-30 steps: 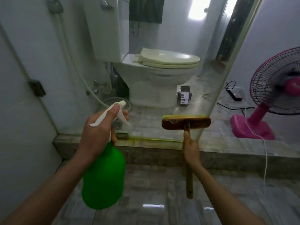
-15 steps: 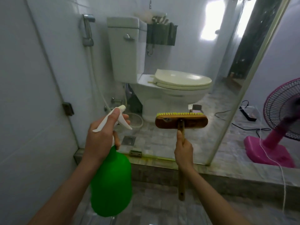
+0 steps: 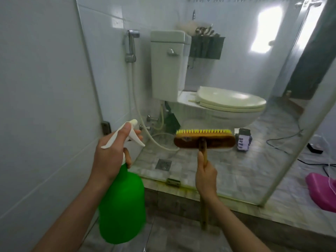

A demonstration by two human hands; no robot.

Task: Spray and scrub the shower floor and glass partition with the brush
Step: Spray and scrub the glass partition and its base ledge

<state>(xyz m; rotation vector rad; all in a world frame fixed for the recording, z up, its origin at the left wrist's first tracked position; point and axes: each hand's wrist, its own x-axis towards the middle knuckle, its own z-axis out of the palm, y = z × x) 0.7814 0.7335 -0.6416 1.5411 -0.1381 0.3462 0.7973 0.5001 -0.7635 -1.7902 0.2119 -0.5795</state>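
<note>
Head view: the left hand grips the neck of a green spray bottle, fingers curled at the white trigger, with the nozzle pointing toward the glass partition. The right hand is closed round the wooden handle of the brush. The brush is held upright before the partition's lower half, yellow bristles up; whether they touch the glass is hard to tell. Behind the partition stand a toilet and a floor drain. A pink fan base sits past the partition's right edge.
</note>
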